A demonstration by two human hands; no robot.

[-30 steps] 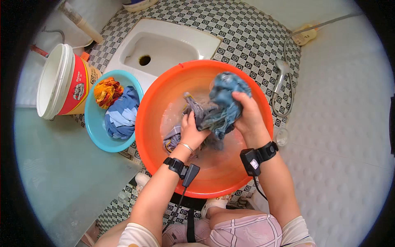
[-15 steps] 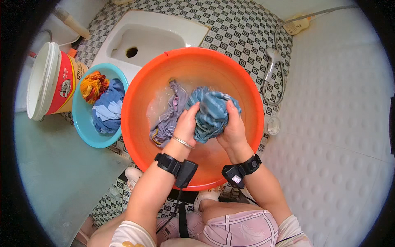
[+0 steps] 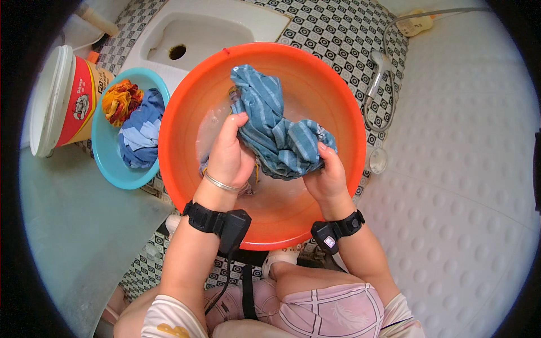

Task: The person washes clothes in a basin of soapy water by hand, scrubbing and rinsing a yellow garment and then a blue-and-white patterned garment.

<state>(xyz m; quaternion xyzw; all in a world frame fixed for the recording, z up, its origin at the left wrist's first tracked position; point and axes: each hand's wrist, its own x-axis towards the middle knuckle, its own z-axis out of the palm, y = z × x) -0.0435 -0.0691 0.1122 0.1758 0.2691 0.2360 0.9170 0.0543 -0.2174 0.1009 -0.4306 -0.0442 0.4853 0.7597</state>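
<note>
A wet teal-blue striped garment (image 3: 279, 127) is stretched between my hands above a large orange basin (image 3: 186, 96). On its left side my left hand (image 3: 230, 152) grips the cloth, thumb on top. At its right end my right hand (image 3: 329, 177) holds a bunched part, thumb pressed over the fabric. Below lies a greyish-purple garment (image 3: 204, 163) in the shallow water of the basin, mostly hidden by the teal cloth and my left hand.
Left of the orange basin is a light-blue basin (image 3: 101, 160) with an orange-yellow cloth (image 3: 120, 102) and a blue garment (image 3: 141, 135). A white bucket (image 3: 65, 101) stands beyond it. A squat toilet (image 3: 211, 36) lies behind; a shower head (image 3: 380, 62) and bottle (image 3: 415, 23) are at right.
The teal garment has gone from a bunched ball to a spread, longer shape, its far end reaching up and left. My left hand has moved left, away from my right.
</note>
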